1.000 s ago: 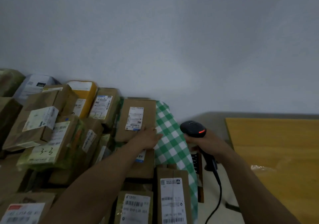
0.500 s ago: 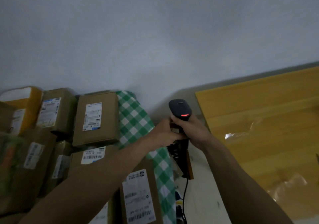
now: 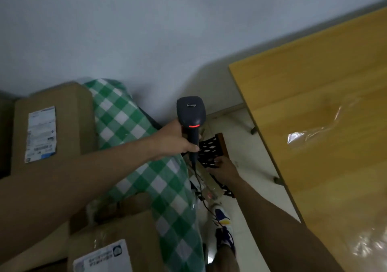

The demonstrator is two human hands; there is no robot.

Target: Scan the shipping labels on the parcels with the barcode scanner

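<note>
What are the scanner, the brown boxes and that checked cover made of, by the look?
The dark grey handheld barcode scanner looks like matt moulded plastic, smooth and rounded. The brown parcel box looks like plain cardboard: dull flat faces, paper label stuck on. The green-and-white checked cover could be cloth or plastic sheet; it glints near its lower edge, so perhaps coated.

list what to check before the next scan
1. Scanner in left hand's grip: ok.
2. Its red light on: ok.
3. Scanner aimed at a label: not ok, it points toward the wall.
4. That label faces up on its parcel: ok.
5. Right hand free: cannot tell, it is down at the black mesh.
6. Cable clear of snags: cannot tell.
</note>
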